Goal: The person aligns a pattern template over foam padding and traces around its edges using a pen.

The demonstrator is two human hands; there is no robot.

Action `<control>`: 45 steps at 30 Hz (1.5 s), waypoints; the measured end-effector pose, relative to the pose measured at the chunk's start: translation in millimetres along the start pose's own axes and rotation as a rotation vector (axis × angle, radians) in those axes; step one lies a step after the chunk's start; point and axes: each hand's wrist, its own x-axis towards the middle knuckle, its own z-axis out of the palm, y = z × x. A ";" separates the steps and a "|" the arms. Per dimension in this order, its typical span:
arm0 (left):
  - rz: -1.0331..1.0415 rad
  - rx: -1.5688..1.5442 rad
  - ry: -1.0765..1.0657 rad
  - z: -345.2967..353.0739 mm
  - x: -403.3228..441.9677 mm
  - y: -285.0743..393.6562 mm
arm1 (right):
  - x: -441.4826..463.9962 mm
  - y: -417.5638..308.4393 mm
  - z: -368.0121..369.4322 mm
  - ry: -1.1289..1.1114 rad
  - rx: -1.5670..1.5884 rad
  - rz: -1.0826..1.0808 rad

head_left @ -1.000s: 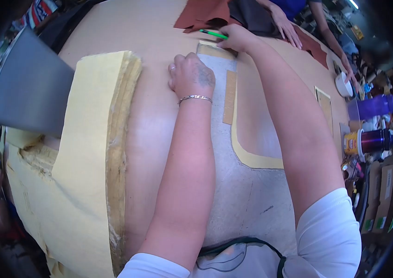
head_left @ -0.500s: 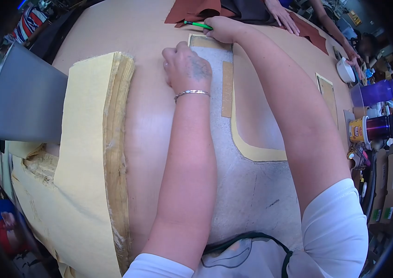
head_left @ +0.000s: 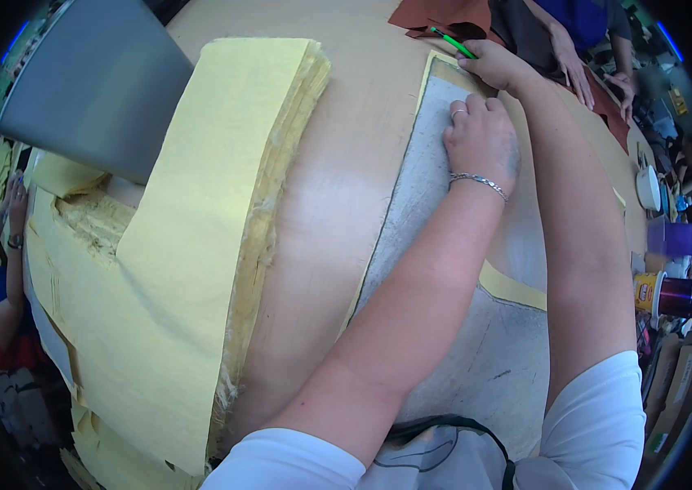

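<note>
Green pen (head_left: pixel 449 39) clamped in right hand (head_left: pixel 498 65); left hand (head_left: pixel 483 140) curled on grey template (head_left: pixel 422 167), grip cannot be told; lettering on yellow-labelled tub (head_left: pixel 647 292) illegible

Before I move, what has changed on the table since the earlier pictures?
The left hand has shifted to the right, from the left edge of the grey sheet to farther in over it. The camera view has swung too. No new hold or release shows: the right hand still holds the green pen near the sheet's far end, and the yellow stack looks unchanged.
</note>
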 end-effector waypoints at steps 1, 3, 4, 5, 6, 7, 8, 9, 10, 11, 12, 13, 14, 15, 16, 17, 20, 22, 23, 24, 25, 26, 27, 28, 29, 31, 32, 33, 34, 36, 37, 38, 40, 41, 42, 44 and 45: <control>-0.005 0.000 -0.018 0.4 -0.3 0.6 | -0.1 -1.3 -0.8 -0.017 0.008 0.016; -0.024 -0.007 -0.007 3.1 0.1 -0.7 | -0.6 -3.5 -1.9 -0.048 0.029 0.053; -0.027 -0.005 0.010 3.5 -0.2 -1.4 | -0.5 -4.1 -1.9 -0.052 0.019 0.059; -0.026 -0.005 0.028 4.1 0.1 -1.5 | 0.1 -4.8 -2.3 -0.059 0.010 0.061; -0.023 0.018 0.048 4.5 1.2 -3.1 | 0.1 -5.1 -3.0 -0.064 -0.001 0.065; -0.019 0.040 0.066 5.0 2.9 -6.3 | -1.0 -4.5 -4.0 -0.069 -0.012 0.073; -0.013 0.061 0.080 6.1 4.2 -8.6 | -0.9 -2.2 -3.1 -0.052 -0.012 0.053; -0.010 0.069 0.094 7.7 5.1 -9.7 | -0.1 -1.4 -1.3 -0.034 -0.012 0.034; -0.006 0.079 0.107 9.4 5.7 -10.9 | 0.2 0.0 -0.2 -0.016 -0.010 0.015; -0.003 0.091 0.120 10.8 6.2 -12.4 | 0.3 1.6 -0.2 -0.025 -0.012 0.037; -0.019 0.120 0.083 8.1 7.3 -12.7 | -1.1 -2.4 -1.8 -0.034 -0.013 0.057; -0.012 0.144 0.102 8.8 8.4 -14.9 | -1.8 -6.8 -3.3 -0.044 -0.013 0.077; -0.005 0.169 0.121 10.6 9.6 -17.6 | -3.2 -10.6 -6.1 -0.067 -0.039 0.109; 0.003 0.193 0.141 10.9 10.1 -19.2 | -1.6 -7.8 -5.1 -0.061 -0.056 0.085; -0.005 0.220 0.103 10.4 10.0 -20.0 | 1.8 -4.3 -3.7 -0.055 -0.073 0.062; -0.001 0.229 0.105 12.0 10.0 -20.5 | 3.7 -1.1 -2.4 -0.050 -0.090 0.038; -0.005 0.254 0.079 14.4 10.7 -21.4 | 1.4 -4.9 -5.9 -0.054 -0.157 -0.001; -0.019 0.263 0.007 7.4 10.3 -21.2 | -1.5 -8.7 -8.0 -0.083 -0.101 0.023; -0.028 0.276 -0.021 5.0 10.1 -21.6 | -5.4 -7.8 -10.6 -0.095 -0.075 0.039; -0.036 0.287 -0.048 1.9 10.6 -22.5 | -10.0 -3.3 -12.3 -0.024 -0.031 0.059; -0.043 0.300 -0.076 -1.6 11.6 -23.5 | -14.3 3.0 -11.3 0.049 0.012 0.078; -0.046 0.285 -0.112 -5.5 12.5 -25.1 | -19.6 9.4 -8.3 0.121 0.055 0.096; -0.050 0.271 -0.147 -10.4 14.0 -26.9 | -25.1 15.6 -5.3 0.193 0.097 0.111; -0.055 0.259 -0.180 -14.1 15.7 -28.1 | -33.6 24.0 -2.1 0.299 0.178 0.165; -0.053 0.273 -0.196 -15.4 16.9 -29.3 | -43.5 31.4 3.7 0.385 0.353 0.213; -0.054 0.305 -0.225 -15.9 19.1 -30.9 | -67.5 34.6 12.7 0.555 0.709 0.297; -0.048 0.315 -0.228 -16.1 19.2 -31.3 | -80.2 32.5 15.0 0.540 0.785 0.360; -0.042 0.327 -0.234 -16.4 18.6 -31.2 | -94.9 22.7 14.7 0.523 0.863 0.426; -0.035 0.340 -0.242 -16.4 18.0 -30.9 | -107.1 15.1 15.3 0.506 0.942 0.492; -0.023 0.367 -0.249 -15.6 18.2 -30.7 | -121.2 9.3 18.7 0.430 1.099 0.512; -0.020 0.381 -0.249 -15.5 18.3 -30.7 | -127.3 2.5 19.6 0.389 1.177 0.517; -0.007 0.394 -0.252 -15.6 17.9 -30.7 | -134.2 -9.4 22.6 0.448 1.294 0.534; 0.020 0.419 -0.254 -16.2 17.2 -30.7 | -140.5 -21.9 37.7 0.624 1.365 0.451; 0.019 0.420 -0.268 -16.9 17.5 -30.3 | -144.5 -26.9 43.6 0.713 1.396 0.407; 0.018 0.419 -0.281 -17.7 18.1 -29.5 | -151.1 -32.4 46.6 0.723 1.222 0.344; 0.014 0.418 -0.295 -18.1 17.9 -27.8 | -158.7 -41.2 55.6 0.748 1.150 0.288; 0.011 0.417 -0.293 -18.0 17.9 -28.2 | -159.9 -43.7 58.5 0.759 1.112 0.254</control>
